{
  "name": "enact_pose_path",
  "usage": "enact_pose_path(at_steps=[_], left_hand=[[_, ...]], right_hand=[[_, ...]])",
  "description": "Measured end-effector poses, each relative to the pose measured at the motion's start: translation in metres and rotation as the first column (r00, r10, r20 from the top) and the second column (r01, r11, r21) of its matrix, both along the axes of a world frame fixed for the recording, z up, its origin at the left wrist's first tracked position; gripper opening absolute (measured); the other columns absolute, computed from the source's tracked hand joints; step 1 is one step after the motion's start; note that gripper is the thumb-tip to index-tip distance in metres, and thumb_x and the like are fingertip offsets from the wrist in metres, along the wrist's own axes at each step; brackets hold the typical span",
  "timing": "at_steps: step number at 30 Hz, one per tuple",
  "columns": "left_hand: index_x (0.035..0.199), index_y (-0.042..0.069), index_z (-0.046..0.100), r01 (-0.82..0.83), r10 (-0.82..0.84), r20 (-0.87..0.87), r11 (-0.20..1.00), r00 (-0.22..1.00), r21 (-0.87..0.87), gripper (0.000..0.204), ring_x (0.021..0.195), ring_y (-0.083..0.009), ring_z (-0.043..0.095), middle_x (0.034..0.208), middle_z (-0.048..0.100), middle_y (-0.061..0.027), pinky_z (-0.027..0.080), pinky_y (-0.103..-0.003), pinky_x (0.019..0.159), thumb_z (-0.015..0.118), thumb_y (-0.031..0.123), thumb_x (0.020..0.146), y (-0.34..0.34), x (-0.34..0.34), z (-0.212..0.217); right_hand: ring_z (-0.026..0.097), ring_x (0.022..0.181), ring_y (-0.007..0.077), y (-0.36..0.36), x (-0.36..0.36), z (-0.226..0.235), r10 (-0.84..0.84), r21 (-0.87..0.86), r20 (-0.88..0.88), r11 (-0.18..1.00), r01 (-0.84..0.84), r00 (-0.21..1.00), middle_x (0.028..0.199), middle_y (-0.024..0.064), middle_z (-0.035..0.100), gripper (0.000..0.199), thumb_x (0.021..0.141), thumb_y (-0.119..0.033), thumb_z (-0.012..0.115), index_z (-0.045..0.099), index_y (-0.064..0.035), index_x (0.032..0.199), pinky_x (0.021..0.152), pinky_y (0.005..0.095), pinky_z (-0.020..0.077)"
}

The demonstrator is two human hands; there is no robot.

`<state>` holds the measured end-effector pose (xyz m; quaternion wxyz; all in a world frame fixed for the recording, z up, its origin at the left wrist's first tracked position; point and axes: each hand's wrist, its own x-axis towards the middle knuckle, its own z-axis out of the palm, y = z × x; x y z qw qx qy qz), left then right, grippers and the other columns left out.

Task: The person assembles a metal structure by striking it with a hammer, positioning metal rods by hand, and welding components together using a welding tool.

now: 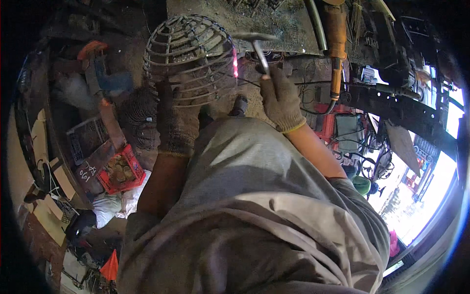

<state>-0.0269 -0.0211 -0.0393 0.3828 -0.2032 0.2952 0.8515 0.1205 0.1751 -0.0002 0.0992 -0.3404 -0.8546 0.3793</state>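
A round cage (188, 54) of bent metal rods, domed like a basket, stands at the front edge of the bench. One short stretch of rod (235, 63) on its right side glows pinkish red. My left hand (177, 125), in a dark knitted glove, grips the near left part of the cage; its fingertips are in shadow. My gloved right hand (283, 103) is closed round the handle of a hammer (261, 56). The hammer's head is raised close to the cage's right side, near the glowing rod.
The worn metal bench (274, 24) lies ahead. An orange tool with a cable (336, 49) hangs at the right, by a dark perforated beam (387, 98). At the left, a red crate (121, 170) and white sacks (131, 198) sit on the floor. Coiled metal (139, 108) lies beside my left hand.
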Motion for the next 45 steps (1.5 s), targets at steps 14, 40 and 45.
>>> enact_pose_path(at_steps=[14, 40, 45], left_hand=[[0.15, 0.009, 0.043, 0.033, -0.029, 0.07, 0.998, 0.997, -0.056, 0.05, 0.136, -0.0346, 0.052, 0.15, 0.051, -0.0177, 0.047, -0.049, 0.114, 0.048, 0.039, 0.11, -0.004, -0.002, -0.01], [0.152, 0.003, 0.04, 0.227, -0.233, -0.174, 0.973, 0.957, -0.053, 0.047, 0.141, -0.0341, 0.048, 0.157, 0.044, -0.02, 0.042, -0.049, 0.119, 0.038, 0.03, 0.113, -0.014, -0.002, -0.014], [0.149, 0.005, 0.047, 0.137, -0.131, -0.042, 0.893, 0.99, 0.429, 0.048, 0.138, -0.0307, 0.05, 0.152, 0.05, -0.0155, 0.04, -0.043, 0.118, 0.046, 0.035, 0.111, -0.006, 0.0, 0.005]], right_hand=[[0.067, 0.083, 0.0506, -0.006, -0.002, 0.004, 0.051, 0.004, -0.067, 0.999, -0.051, 0.996, 0.088, 0.029, 0.066, 0.034, 0.104, -0.028, 0.053, 0.06, -0.0006, 0.123, 0.07, 0.0552, 0.0522], [0.067, 0.087, 0.0485, 0.001, -0.025, 0.023, 0.037, 0.049, -0.091, 0.998, -0.033, 0.995, 0.091, 0.0281, 0.067, 0.032, 0.105, -0.029, 0.053, 0.063, -0.0014, 0.118, 0.071, 0.0528, 0.0522], [0.067, 0.088, 0.0501, 0.001, -0.038, 0.019, 0.117, 0.077, -0.052, 0.991, -0.113, 0.992, 0.095, 0.0284, 0.067, 0.031, 0.105, -0.028, 0.052, 0.062, -0.0018, 0.119, 0.074, 0.0539, 0.0516]])
